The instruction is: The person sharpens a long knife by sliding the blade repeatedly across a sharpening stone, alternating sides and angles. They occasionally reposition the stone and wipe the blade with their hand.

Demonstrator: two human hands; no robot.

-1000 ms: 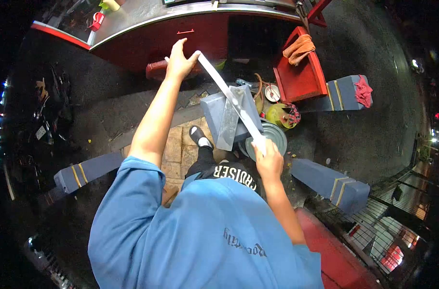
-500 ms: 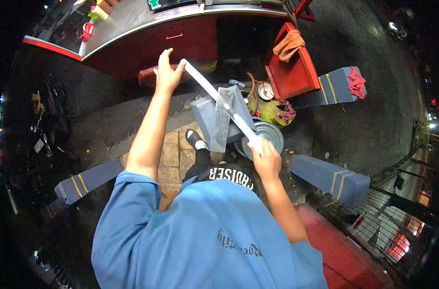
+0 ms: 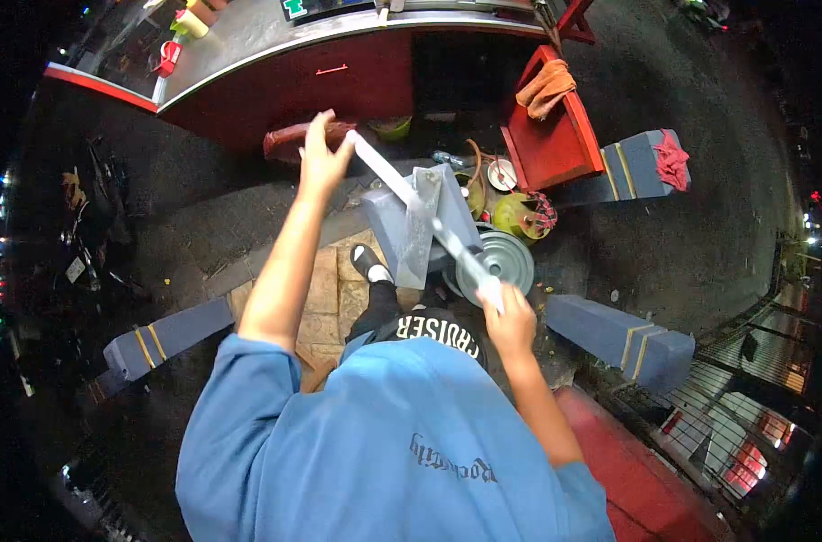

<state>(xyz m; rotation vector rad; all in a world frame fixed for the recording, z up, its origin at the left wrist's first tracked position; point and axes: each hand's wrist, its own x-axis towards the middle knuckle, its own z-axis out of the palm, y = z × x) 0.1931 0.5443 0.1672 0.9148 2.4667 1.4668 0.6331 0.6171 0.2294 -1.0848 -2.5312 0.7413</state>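
- The left hand point(image 3: 320, 155) reaches forward; its fingers press on the far tip of the long blade point(image 3: 420, 217), some pinching it and some raised off it.
- The blade lies slantwise across the grey sharpening stone point(image 3: 418, 226), which rests on a blue-grey concrete block point(image 3: 388, 221) at the kerb, in front of the person's shoe point(image 3: 367, 262).
- The right hand point(image 3: 510, 321) has its fingers wrapped tight around the handle end, close to the body.
- The step in hand looks like honing: 2 hands draw the edge over the stone. The next stroke likely calls for an even angle, steady downward pressure and fingertips kept off the edge.
- To the right sit a metal dish point(image 3: 501, 262), a green gas cylinder point(image 3: 515, 215) and a red stool point(image 3: 555, 135) with an orange cloth point(image 3: 544, 88).
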